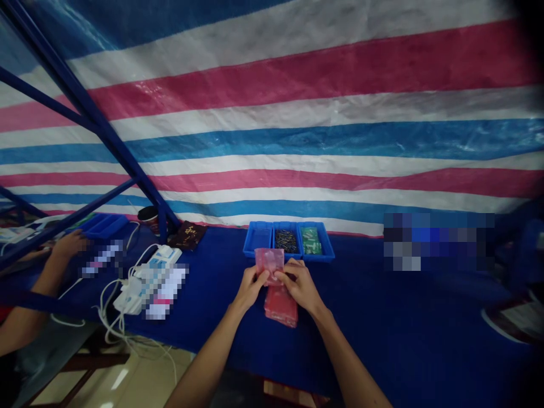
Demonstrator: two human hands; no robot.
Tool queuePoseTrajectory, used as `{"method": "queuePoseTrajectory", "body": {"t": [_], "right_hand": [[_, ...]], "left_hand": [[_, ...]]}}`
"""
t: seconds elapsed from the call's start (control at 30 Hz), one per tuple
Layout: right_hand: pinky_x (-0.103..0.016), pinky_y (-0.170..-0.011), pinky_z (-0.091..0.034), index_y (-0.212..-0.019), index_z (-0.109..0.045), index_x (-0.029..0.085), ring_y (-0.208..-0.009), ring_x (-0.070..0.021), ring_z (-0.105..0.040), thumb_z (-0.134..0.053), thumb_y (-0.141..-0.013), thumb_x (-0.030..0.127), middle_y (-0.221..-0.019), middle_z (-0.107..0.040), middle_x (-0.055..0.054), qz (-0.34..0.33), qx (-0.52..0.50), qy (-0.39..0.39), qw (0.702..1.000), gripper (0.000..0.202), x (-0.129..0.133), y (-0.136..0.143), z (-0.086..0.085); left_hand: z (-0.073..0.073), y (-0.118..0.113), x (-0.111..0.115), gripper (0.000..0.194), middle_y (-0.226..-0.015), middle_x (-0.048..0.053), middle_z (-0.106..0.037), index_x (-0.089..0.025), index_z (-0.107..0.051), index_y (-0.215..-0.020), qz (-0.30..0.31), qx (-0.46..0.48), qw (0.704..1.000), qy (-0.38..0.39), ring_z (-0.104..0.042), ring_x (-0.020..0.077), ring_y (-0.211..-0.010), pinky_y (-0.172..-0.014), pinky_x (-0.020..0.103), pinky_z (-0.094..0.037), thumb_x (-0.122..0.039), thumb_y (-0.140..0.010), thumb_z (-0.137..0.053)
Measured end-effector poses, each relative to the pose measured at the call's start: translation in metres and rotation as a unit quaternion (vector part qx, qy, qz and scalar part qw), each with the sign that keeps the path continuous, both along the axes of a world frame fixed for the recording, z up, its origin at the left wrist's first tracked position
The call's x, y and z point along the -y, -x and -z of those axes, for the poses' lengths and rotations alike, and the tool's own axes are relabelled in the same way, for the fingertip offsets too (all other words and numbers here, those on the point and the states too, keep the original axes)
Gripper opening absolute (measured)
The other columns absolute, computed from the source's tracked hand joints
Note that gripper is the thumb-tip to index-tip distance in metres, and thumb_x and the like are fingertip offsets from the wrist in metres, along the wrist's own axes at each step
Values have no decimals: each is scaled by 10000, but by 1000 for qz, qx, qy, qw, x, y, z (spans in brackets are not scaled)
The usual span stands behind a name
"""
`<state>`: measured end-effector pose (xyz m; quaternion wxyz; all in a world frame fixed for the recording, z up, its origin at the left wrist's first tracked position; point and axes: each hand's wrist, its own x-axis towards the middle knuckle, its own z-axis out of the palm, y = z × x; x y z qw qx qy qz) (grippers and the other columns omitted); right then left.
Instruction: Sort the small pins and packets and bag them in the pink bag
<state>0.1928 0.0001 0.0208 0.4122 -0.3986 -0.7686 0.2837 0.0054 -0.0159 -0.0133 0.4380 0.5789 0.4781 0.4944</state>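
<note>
A pink translucent plastic bag [270, 259] is held up between both hands, above the blue table. My left hand [250, 285] pinches its left lower side, thumb in front. On the right side, my right hand [301, 283] grips the same bag with thumb and fingers. Just below it lies a stack of pink-red plastic bags [281, 307] on the table. Behind the hands stand three joined blue trays: the left tray [260, 233] shows a bare bottom, the middle one holds dark screws [286, 241], and the right one holds small green-and-white packets [311, 240].
Power strips [147, 277] with white cables lie on the left of the table [212, 283], beside a dark brown packet [187, 235]. Another person's hand [70, 245] is at far left, past a blue metal frame [114, 144]. A round object [516, 317] sits at far right.
</note>
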Motion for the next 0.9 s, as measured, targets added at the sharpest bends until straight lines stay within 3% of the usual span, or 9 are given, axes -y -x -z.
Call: {"method": "queuePoseTrajectory", "body": {"t": [0.2,0.53,0.7,0.9], "right_hand": [[-347,-792,-340,-707,-630,204,-758,-191,-527,-571,-940,500,-702,-588,-1,11,16,11,1000,381,2,2,0],[-338,-754,-343,-565,-505,193,-691,-174,-500,-534,-950,525,-630,-523,3,35,-36,0,999,510,0,0,-1],[-350,-780,-342,-595,-597,199,-704,-180,-520,-566,-943,489,-626,-572,0,28,-25,3,999,454,2,2,-2],[-360,-803,-336,-705,-687,224,-730,-185,-526,-613,-920,482,-680,-631,-5,11,8,-10,1000,345,4,2,-2]], "left_hand": [[-4,1,0,479,-595,-6,-528,-111,-596,-644,-20,-4,1000,-8,-447,108,-571,-554,217,-325,-516,-901,-582],[-3,-1,-1,485,-648,30,-599,-112,-640,-774,26,25,999,-15,-525,143,-603,-589,233,-397,-593,-839,-626],[-3,0,0,536,-590,29,-586,-119,-599,-615,20,-44,999,-16,-519,131,-574,-592,229,-378,-579,-889,-562],[-1,2,0,550,-562,20,-584,-131,-581,-573,-2,-85,995,-46,-536,131,-561,-599,230,-377,-532,-939,-494]]}}
